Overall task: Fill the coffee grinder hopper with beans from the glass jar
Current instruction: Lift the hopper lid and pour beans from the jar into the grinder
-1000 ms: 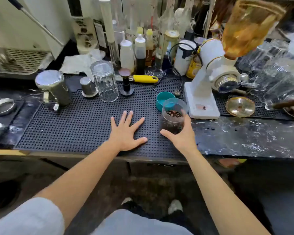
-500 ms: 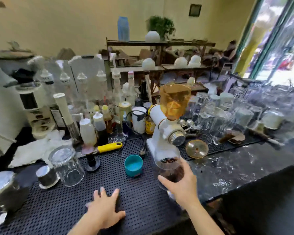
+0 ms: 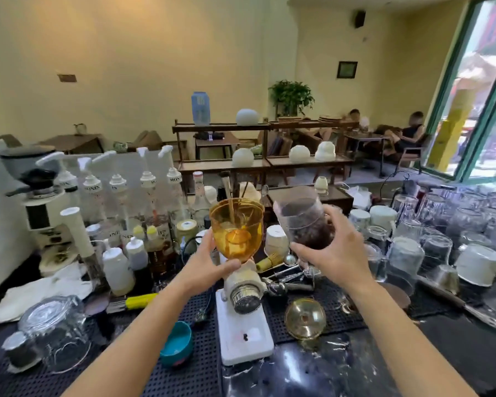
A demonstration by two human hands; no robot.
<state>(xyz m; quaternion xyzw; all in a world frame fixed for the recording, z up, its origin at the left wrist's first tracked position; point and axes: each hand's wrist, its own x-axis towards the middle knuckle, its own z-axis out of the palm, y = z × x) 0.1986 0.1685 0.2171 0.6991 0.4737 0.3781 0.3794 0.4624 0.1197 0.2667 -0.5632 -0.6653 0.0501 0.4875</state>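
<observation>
Both hands are busy at frame centre: your left hand (image 3: 205, 263) cups the lower side of the amber hopper (image 3: 236, 229), likely to steady the grinder (image 3: 242, 310) before the pour, while your right hand (image 3: 337, 253) wraps the jar (image 3: 302, 217) of beans, raised just right of the rim and tipped slightly toward it. Nothing has spilled in yet, judging by the clear hopper. Its lid (image 3: 305, 319) sits low, right of the grinder, out of the way.

Yellow walls (image 3: 126, 67), wooden shelving (image 3: 264, 163) mid-room, green-framed windows (image 3: 470, 90) right, bright daylight, plant (image 3: 292, 96).
</observation>
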